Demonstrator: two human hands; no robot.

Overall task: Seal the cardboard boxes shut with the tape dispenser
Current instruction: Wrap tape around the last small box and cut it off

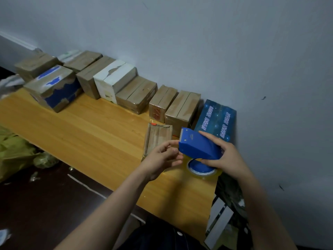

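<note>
Above the table [90,134], the right grip [228,157] clasped the tape dispenser [198,145], the left grip [162,157] seemingly pinching out tape [205,175] for the box [158,138] beyond.

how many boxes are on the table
10. Along the wall, left to right: corner box, rear box, blue-taped box, tall brown box, white box, wide box, red-marked box, brown box, starry blue box. A flat box lies by the left hand. Others may hide behind.

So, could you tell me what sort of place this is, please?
Probably a makeshift packing spot: taped cardboard boxes lined along a wooden table against a bare wall, and a blue tape dispenser.
</note>
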